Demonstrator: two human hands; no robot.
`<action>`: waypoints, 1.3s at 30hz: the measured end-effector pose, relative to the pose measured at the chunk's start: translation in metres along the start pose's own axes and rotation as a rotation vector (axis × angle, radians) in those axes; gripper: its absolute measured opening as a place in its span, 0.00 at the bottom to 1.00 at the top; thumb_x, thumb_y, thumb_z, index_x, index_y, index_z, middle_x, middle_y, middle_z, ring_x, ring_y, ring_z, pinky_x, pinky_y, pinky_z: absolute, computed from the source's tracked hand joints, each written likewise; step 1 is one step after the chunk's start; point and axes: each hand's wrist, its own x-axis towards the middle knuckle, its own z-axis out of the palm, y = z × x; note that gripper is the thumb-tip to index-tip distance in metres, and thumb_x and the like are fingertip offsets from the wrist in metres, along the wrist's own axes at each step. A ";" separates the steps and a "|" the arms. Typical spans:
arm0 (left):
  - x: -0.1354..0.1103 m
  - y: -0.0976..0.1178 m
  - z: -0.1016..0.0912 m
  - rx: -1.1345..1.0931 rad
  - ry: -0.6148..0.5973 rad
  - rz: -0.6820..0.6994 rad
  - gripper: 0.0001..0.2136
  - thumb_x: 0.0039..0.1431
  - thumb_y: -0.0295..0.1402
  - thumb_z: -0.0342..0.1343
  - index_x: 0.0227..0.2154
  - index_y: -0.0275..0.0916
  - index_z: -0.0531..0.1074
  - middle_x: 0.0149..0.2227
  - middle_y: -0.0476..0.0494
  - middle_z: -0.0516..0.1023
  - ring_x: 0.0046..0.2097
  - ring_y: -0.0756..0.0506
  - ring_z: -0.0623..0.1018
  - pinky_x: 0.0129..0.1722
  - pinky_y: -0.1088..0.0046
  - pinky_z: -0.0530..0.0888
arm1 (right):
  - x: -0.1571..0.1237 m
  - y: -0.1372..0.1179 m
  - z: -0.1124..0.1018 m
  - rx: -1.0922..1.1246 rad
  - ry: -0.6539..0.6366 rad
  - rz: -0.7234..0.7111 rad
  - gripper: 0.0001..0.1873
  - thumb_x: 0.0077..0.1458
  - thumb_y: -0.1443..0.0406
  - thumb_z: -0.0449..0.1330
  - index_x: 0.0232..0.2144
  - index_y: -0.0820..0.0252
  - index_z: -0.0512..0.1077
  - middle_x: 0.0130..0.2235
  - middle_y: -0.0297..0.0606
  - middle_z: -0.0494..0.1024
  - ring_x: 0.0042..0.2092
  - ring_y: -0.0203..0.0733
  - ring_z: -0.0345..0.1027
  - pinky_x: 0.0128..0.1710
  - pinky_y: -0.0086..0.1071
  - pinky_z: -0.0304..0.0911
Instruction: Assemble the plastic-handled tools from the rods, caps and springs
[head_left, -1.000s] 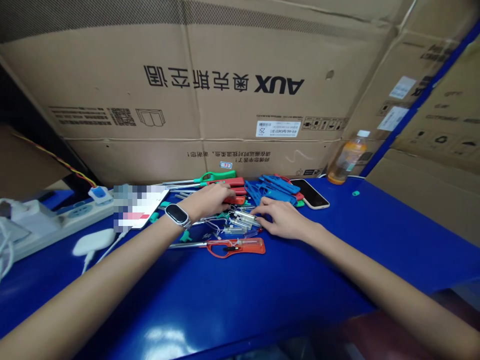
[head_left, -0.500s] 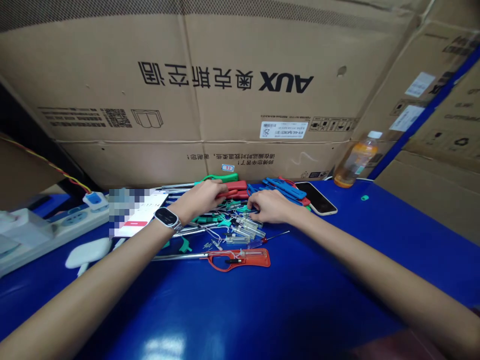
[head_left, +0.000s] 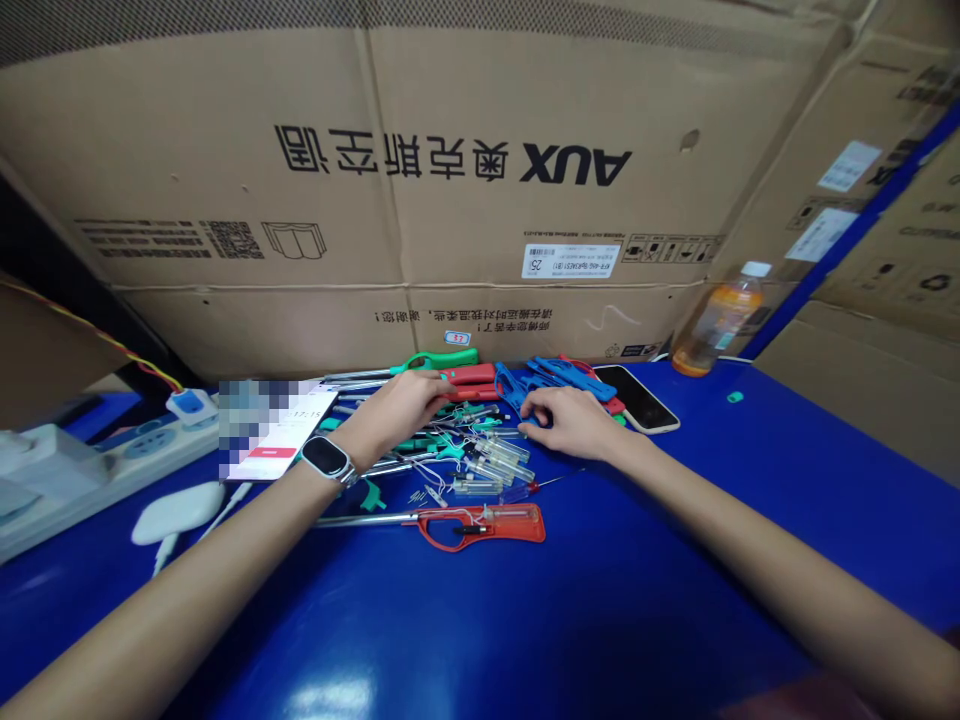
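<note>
My left hand (head_left: pixel 397 412), with a watch on the wrist, reaches over a pile of long-nosed lighter parts. Its fingers bend down beside red lighter handles (head_left: pixel 471 374); whatever lies under the fingertips is hidden. To its right, my right hand (head_left: pixel 574 422) hovers near blue handle shells (head_left: pixel 574 378), fingers curled with a gap between thumb and forefinger and nothing visible there. Clear fuel tanks (head_left: pixel 495 465) with thin white wires lie between the hands. In front is an opened orange-red lighter half (head_left: pixel 517 522) with a tank and metal tube in it.
A small screwdriver (head_left: pixel 517 492) lies by the tanks. At the right are a dark-screened phone (head_left: pixel 641 400) and an orange drink bottle (head_left: pixel 718 320). A power strip (head_left: pixel 150 450), white charging case (head_left: pixel 176 510) and lit screen (head_left: pixel 281 430) occupy the left. Cardboard (head_left: pixel 465 220) walls the back.
My right hand has moved slightly right, away from the tanks, and its thumb and forefinger are now apart. My left hand stays over the pile, having shifted very little.
</note>
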 end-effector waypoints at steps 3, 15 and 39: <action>-0.002 0.002 0.000 0.010 0.032 0.011 0.13 0.67 0.31 0.46 0.42 0.39 0.77 0.39 0.40 0.78 0.39 0.43 0.77 0.40 0.67 0.70 | -0.001 0.001 0.002 -0.008 -0.002 0.017 0.06 0.52 0.61 0.60 0.32 0.55 0.75 0.29 0.31 0.75 0.31 0.37 0.66 0.28 0.30 0.48; -0.012 -0.001 -0.019 -0.027 0.066 -0.004 0.14 0.67 0.29 0.45 0.43 0.37 0.77 0.40 0.38 0.77 0.39 0.44 0.76 0.39 0.67 0.71 | 0.028 -0.032 0.010 -0.086 -0.063 -0.246 0.19 0.60 0.61 0.52 0.51 0.51 0.74 0.42 0.43 0.74 0.36 0.42 0.66 0.29 0.34 0.49; -0.061 0.034 -0.005 -0.038 0.112 -0.038 0.17 0.69 0.26 0.41 0.55 0.37 0.70 0.54 0.38 0.74 0.56 0.43 0.72 0.57 0.59 0.70 | 0.021 -0.032 0.019 0.131 0.031 -0.127 0.10 0.52 0.68 0.55 0.32 0.55 0.77 0.32 0.31 0.80 0.32 0.37 0.70 0.30 0.29 0.55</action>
